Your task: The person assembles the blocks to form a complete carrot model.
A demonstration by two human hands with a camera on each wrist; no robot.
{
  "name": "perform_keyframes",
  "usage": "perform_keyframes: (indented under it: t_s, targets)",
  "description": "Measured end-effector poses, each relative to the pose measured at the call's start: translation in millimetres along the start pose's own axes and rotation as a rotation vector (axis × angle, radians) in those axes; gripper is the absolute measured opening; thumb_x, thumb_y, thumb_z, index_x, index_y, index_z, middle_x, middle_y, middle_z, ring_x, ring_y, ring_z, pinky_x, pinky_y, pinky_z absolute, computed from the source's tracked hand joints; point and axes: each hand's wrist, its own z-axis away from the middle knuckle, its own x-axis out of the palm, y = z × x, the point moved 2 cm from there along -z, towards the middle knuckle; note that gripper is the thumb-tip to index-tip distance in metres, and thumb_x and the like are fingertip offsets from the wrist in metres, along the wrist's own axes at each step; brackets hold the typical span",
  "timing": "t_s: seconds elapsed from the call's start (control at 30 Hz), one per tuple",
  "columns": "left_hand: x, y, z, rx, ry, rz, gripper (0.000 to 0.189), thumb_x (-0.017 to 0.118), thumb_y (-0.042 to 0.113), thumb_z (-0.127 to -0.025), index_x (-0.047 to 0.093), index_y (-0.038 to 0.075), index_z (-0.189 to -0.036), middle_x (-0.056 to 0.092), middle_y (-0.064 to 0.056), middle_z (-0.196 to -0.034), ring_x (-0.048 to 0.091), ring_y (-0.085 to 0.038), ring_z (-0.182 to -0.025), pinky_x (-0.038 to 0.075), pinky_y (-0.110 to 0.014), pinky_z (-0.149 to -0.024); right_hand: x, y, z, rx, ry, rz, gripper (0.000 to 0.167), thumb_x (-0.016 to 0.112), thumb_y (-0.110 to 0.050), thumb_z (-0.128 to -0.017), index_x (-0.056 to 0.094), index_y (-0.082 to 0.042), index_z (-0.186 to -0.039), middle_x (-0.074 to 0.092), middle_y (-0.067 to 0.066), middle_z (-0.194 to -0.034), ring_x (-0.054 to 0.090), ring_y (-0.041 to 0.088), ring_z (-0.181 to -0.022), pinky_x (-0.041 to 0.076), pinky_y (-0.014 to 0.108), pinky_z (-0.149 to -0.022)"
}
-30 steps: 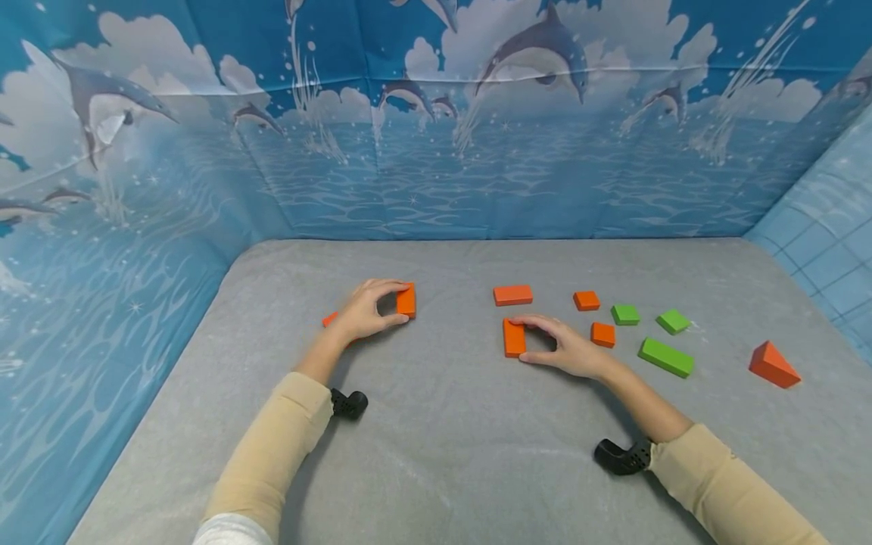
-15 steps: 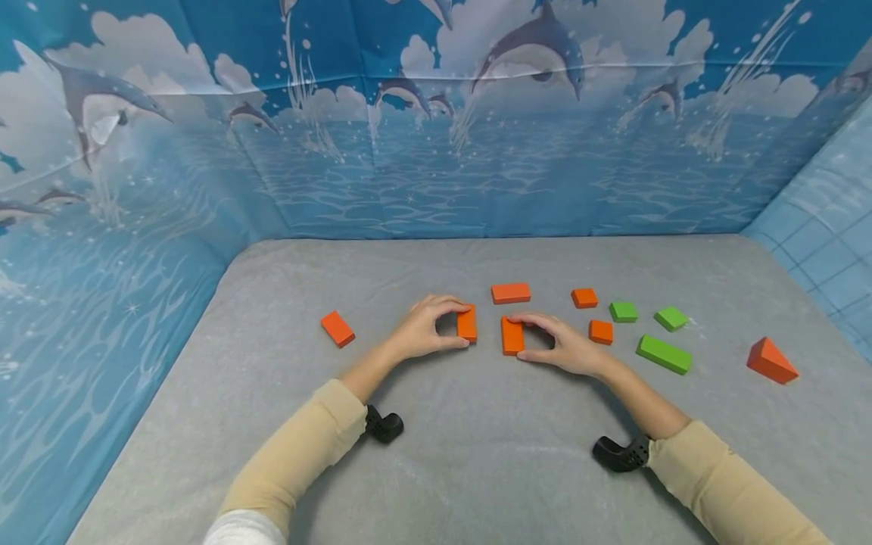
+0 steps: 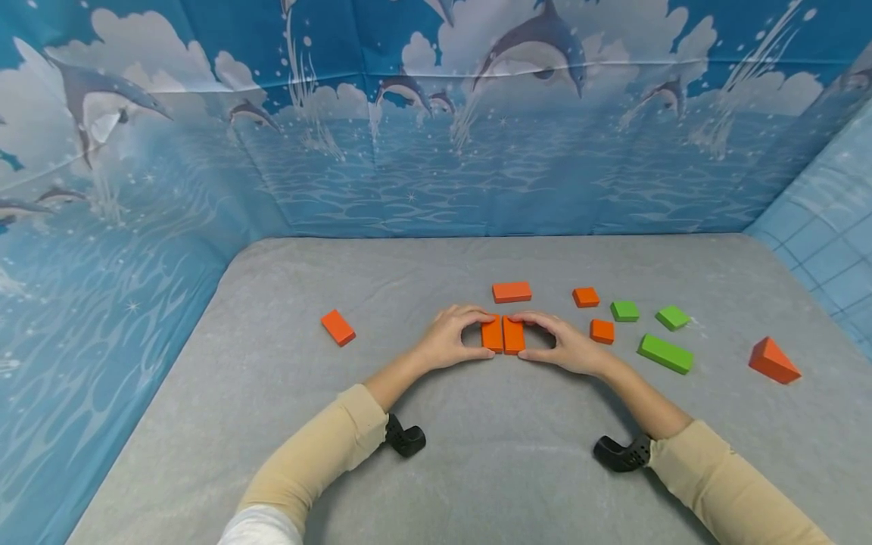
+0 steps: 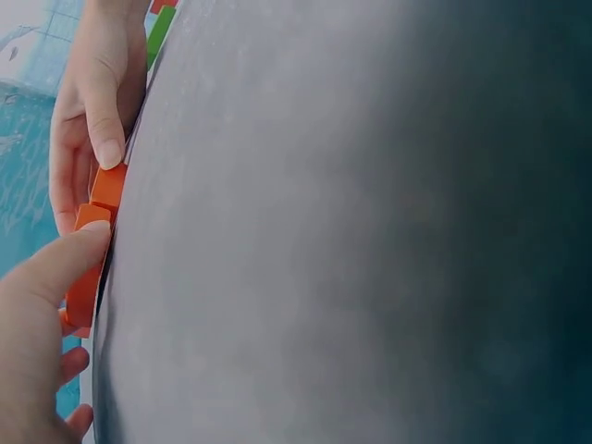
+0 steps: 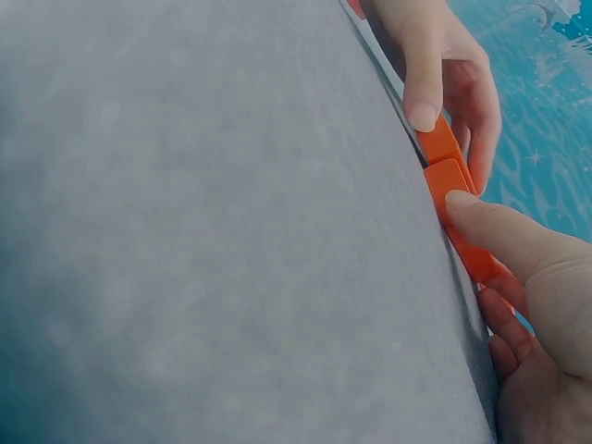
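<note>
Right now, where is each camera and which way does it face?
Head: worn on the head, facing forward and down at the grey surface; sleeves, left hand and right hand show.
Left wrist: worn there, looking across the surface, left orange block near the left edge; both hands show.
Right wrist: likewise, right orange block toward the right edge; both hands show.
Wrist views share both blocks.

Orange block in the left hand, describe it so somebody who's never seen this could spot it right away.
On the grey surface, look between the left hand and the right hand, near the middle of the head view. There, beside a similar orange neighbour, is the oblong orange block. The left hand grips it, while the right hand grips that neighbour.
</note>
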Motion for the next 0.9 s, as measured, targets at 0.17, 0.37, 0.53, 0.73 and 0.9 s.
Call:
perform_keyframes:
  t_s: [0.17,0.37,0.53,0.73,0.9]
  targets:
    - [2.4,0.2,0.1,-0.008,-0.007,-0.002,0.054,0.072,0.038,-0.077,0.057,0.017,-0.125,0.051,0.0,-0.13,0.042,-0.018,-0.121,0.027,-0.042,-0.102,-1.3,-7.0,1.1,0.001,-0.003,-0.006,0.056,0.068,-0.02,-0.083,0.046,-0.007,-0.133,0.044,0.013,-0.136,0.036,0.03,-0.126,0.024,0.051,-0.102]
    - [4.0,1.5,0.6,-0.023,-0.014,-0.009,0.054,0.072,0.038,-0.078,0.056,0.018,-0.126,0.05,0.0,-0.131,0.041,-0.018,-0.121,0.026,-0.043,-0.103,-0.3,-0.8,0.3,-0.009,-0.009,-0.008,0.056,0.068,-0.021,-0.083,0.045,-0.009,-0.134,0.043,0.012,-0.137,0.034,0.03,-0.127,0.024,0.052,-0.103]
    - [4.9,0.8,1.0,-0.016,-0.003,-0.006,0.055,0.072,0.038,-0.077,0.056,0.019,-0.126,0.05,0.0,-0.131,0.041,-0.019,-0.121,0.025,-0.043,-0.103,-0.4,-0.9,0.3,-0.007,-0.014,-0.008,0.057,0.068,-0.021,-0.083,0.045,-0.01,-0.134,0.043,0.011,-0.137,0.033,0.029,-0.128,0.023,0.052,-0.103]
    - [6.1,-0.6,2.0,-0.014,0.004,0.011,0.056,0.073,0.037,-0.077,0.056,0.019,-0.126,0.05,0.001,-0.132,0.041,-0.018,-0.12,0.025,-0.042,-0.103,0.0,-1.5,-0.1,-0.006,-0.011,-0.005,0.057,0.068,-0.02,-0.083,0.045,-0.009,-0.134,0.043,0.012,-0.137,0.034,0.03,-0.128,0.023,0.053,-0.102]
    - [4.4,-1.8,2.5,-0.009,-0.017,0.055,0.062,0.074,0.038,-0.076,0.052,0.019,-0.13,0.045,-0.001,-0.135,0.038,-0.019,-0.123,0.025,-0.044,-0.103,0.6,-0.9,0.1,-0.009,-0.007,0.002,0.057,0.068,-0.021,-0.083,0.046,-0.009,-0.134,0.043,0.012,-0.137,0.034,0.03,-0.128,0.023,0.054,-0.102]
